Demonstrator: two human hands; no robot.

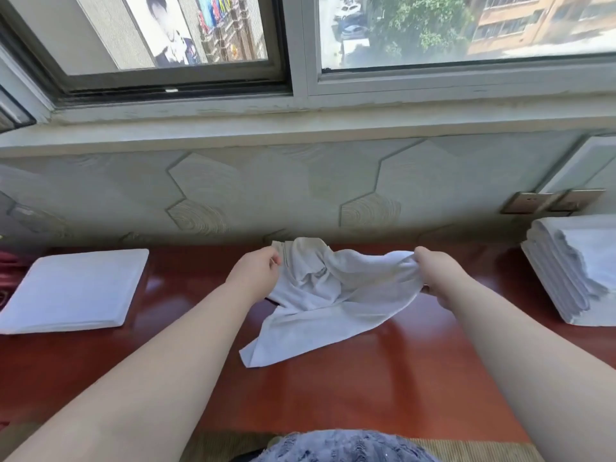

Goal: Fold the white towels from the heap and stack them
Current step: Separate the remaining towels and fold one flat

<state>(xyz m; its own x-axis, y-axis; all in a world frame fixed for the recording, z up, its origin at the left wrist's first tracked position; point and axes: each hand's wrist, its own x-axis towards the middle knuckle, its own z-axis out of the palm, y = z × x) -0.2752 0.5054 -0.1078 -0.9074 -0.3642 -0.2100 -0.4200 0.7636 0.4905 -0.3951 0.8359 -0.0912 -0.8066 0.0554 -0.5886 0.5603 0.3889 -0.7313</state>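
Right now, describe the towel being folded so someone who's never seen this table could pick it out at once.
Below the window sits a red-brown table. At its middle a white towel is pinched along its upper edge by the left grip and right grip. Unlike the flat folded towel at left and the tall pile at right, it is crumpled and half lifted.

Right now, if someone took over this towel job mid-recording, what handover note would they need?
Left hand: grip on the left edge of the crumpled white towel.
Right hand: grip on its right edge.
The towel hangs between them, lower corner reaching the table.
Done: a neat folded stack lies at the table's left.
Left to do: spread and fold the held towel, add it to that stack, then probably work through the taller towel pile at the right.
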